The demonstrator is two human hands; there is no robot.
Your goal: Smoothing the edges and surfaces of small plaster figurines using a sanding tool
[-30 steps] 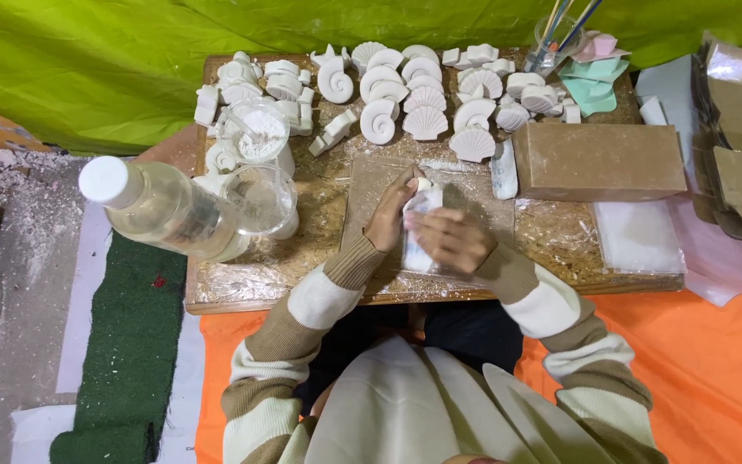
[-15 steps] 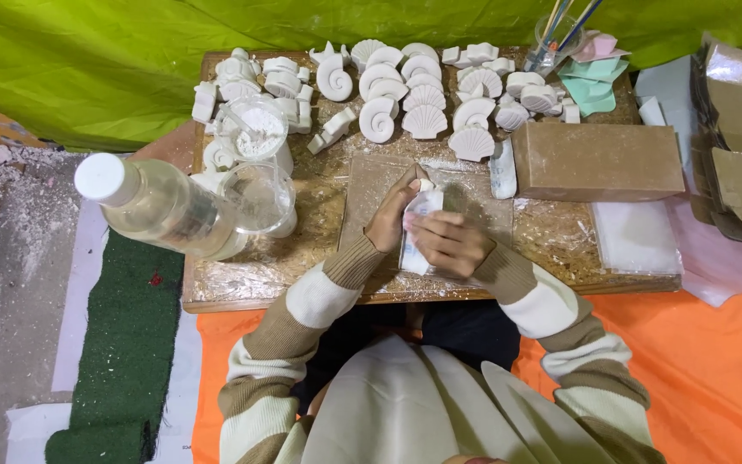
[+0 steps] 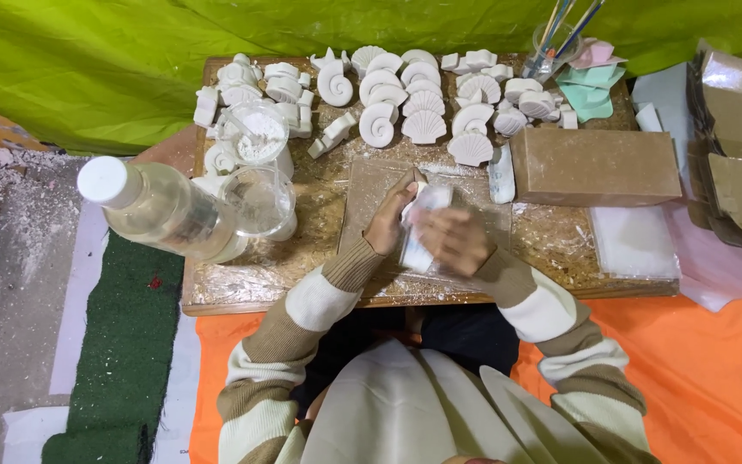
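White plaster shells line the back of the brown wooden board, pale against its speckled, dusty grain; bright lime-green sheet behind it all, vivid orange cloth in front; sleeves in broad brown-and-cream stripes, left hand and right hand around a white piece; clear bottle with a white cap; plain tan cardboard box; mint-green and pink moulds at the far corner; dark green mat down the side, white dust scattered over grey floor
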